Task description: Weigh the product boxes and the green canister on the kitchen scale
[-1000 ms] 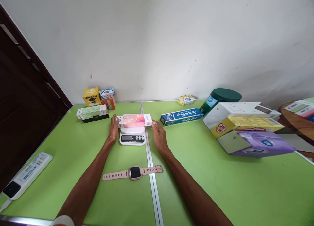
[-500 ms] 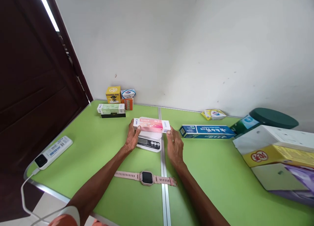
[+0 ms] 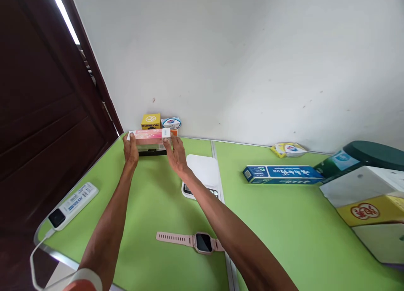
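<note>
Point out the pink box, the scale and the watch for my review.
Pink box (image 3: 147,135): head view, long upper face.
Scale (image 3: 203,170): head view, white weighing plate.
Watch (image 3: 203,242): head view, dark screen.

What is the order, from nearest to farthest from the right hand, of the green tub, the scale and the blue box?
1. Scale: nearest, just to the right of the right hand, partly hidden by the forearm.
2. Blue box: farther to the right.
3. Green tub: farthest, past the right end of the box.
</note>
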A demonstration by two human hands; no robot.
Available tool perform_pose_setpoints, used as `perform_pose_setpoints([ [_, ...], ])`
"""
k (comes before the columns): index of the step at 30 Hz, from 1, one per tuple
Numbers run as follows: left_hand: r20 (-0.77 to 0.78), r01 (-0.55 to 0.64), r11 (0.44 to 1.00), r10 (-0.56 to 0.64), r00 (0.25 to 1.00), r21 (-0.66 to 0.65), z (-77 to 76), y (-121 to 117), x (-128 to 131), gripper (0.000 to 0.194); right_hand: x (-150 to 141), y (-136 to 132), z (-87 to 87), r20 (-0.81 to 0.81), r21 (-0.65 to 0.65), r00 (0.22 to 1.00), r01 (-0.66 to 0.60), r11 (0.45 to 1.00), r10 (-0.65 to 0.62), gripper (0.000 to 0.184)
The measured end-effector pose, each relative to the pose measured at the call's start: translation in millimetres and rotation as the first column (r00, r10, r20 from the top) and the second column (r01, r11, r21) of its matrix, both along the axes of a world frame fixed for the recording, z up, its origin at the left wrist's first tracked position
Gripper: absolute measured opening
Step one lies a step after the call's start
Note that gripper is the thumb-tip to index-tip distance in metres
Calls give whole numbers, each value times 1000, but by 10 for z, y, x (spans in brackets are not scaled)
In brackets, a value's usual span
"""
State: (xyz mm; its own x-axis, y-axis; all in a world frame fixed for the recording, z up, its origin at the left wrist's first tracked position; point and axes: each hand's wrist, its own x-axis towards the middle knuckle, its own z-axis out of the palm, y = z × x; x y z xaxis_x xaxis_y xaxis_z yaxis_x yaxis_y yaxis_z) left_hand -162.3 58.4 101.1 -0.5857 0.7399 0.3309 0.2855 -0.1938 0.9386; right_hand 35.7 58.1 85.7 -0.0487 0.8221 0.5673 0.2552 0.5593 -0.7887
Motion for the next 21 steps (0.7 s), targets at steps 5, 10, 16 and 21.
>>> perform_pose_setpoints([
  [5, -84, -17, 994, 8, 996, -106, -184, 275, -271, 77, -216, 363, -174, -14, -53, 1000, -15, 999, 14, 79],
  [10, -150, 19, 982, -47, 988, -186, -305, 435, -400, 75, -265, 535, -324, 35, -110, 999, -16, 994, 19, 83],
  [16, -136, 40, 968, -76, 988, -246, -215, 475, -455, 78, -292, 545, -311, 60, -179, 997, -30, 983, 41, 86],
  [21, -301, -88, 987, 45, 953, -132, -100, 281, -261, 86, 56, 235, -231, 106, -204, 992, -41, 978, 63, 89],
])
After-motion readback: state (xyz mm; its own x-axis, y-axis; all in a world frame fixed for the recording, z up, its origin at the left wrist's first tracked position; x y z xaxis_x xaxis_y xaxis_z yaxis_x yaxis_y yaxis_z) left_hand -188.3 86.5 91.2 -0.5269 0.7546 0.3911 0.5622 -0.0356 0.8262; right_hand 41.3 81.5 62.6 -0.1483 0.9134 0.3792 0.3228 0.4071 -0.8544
